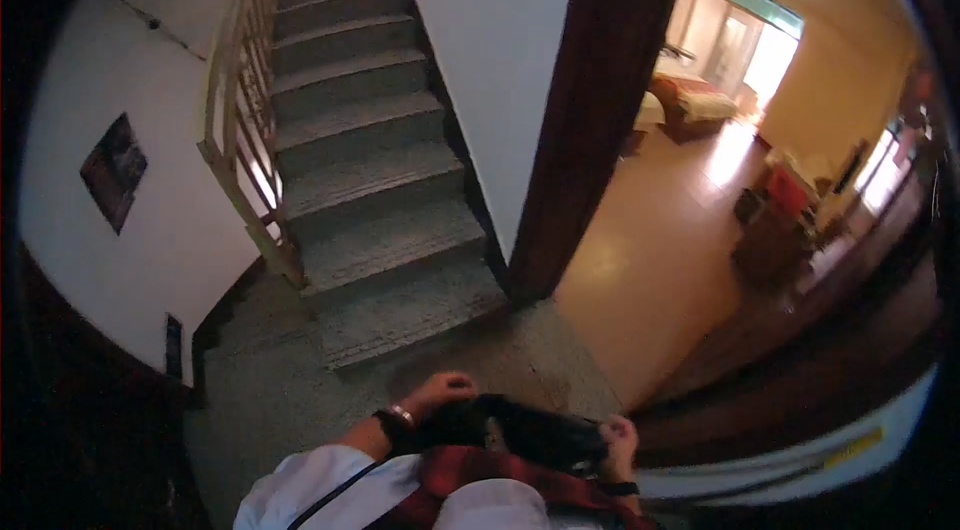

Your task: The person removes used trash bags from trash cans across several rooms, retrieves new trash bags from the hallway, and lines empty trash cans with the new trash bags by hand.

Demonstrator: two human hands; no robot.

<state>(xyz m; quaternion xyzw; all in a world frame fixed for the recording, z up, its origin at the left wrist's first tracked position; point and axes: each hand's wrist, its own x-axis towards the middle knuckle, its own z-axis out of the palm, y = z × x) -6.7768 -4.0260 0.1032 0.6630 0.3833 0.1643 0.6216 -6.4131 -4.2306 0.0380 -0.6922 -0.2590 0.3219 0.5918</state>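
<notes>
A dark, slightly shiny black item, perhaps a bag, stretches across in front of my body at the bottom of the head view. My left hand is at its upper left end, fingers curled into a pinch. At the opposite end my right hand grips the black item's edge with closed fingers. Below it shows a dark red and black checked cloth against my clothing. The underside of the black item is hidden, and its exact kind is too dark to make out.
Grey stairs rise ahead, with a pale railing on their left. To the right, a dark door frame opens onto a room with a shiny floor, beds and a cluttered cabinet. A dark door leaf stands close by.
</notes>
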